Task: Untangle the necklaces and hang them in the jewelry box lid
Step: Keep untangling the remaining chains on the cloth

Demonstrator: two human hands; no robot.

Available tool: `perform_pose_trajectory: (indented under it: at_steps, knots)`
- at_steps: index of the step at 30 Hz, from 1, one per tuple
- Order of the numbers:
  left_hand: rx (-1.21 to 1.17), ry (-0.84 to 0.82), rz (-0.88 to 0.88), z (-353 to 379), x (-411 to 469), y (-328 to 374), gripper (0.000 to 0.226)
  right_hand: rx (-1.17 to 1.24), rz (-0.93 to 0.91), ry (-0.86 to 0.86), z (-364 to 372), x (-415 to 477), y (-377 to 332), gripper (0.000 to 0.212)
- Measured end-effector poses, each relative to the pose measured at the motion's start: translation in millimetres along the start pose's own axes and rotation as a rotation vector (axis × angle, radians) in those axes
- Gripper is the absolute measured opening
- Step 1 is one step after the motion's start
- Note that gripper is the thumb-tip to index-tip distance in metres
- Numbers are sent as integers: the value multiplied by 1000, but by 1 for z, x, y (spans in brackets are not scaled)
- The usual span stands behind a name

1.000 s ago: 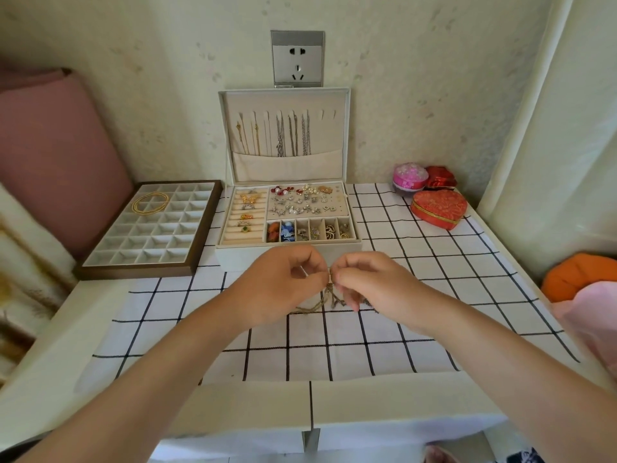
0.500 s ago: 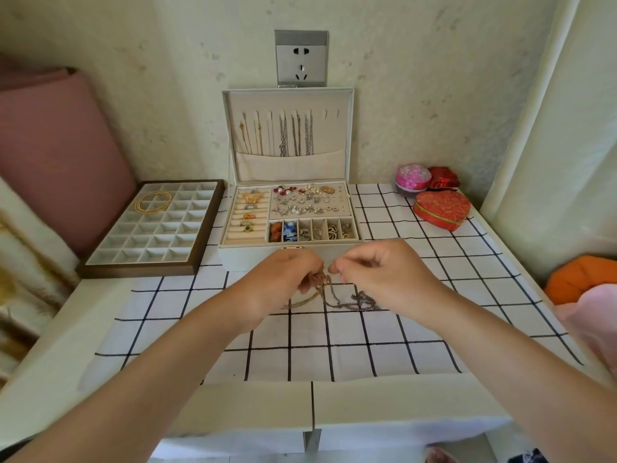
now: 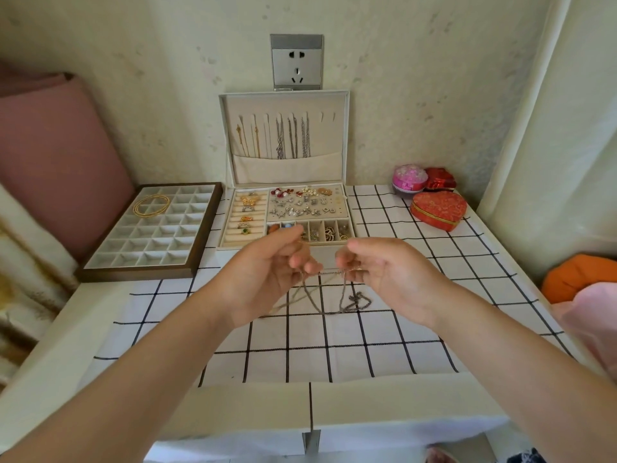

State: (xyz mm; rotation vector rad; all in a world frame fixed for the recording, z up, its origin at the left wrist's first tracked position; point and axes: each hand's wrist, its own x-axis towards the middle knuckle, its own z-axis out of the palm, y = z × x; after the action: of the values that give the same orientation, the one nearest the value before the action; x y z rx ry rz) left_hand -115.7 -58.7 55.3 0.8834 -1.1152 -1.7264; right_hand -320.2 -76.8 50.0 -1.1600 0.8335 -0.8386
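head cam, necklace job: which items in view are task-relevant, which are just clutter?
In the job:
tangled necklaces, pinched by left hand and right hand
jewelry box lid, with hung necklaces

Lying about:
compartment tray with gold bangles
heart-shaped box
pink round box
small red box
wall socket

The necklaces (image 3: 350,304) are thin metal chains, shiny silver and gold. The jewelry box lid (image 3: 334,168) is lined with soft, dull cream cloth, and the tablecloth (image 3: 334,345) is smooth white cloth with black lines. The tray (image 3: 133,275) has a dark wood rim, and the heart box (image 3: 437,210) looks shiny red.
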Motion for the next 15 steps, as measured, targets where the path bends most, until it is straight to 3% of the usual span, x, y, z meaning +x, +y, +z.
perform_pose_trajectory:
  at_steps: [3,5,9,11,15]
  knots:
    - [-133,29,55,-4,1,6,47,294,-14,25,-6,0,-6,34]
    - [-164,40,75,-9,1,9,46,397,-33,56,-8,1,-10,30]
    - [-134,69,96,-17,-1,15,45,340,-17,83,-12,0,-13,20]
    - [-124,87,128,-22,-2,20,46,70,-12,123,-16,1,-13,21]
    - [-28,175,135,-31,-5,32,48,-794,-116,211,-21,1,-10,13]
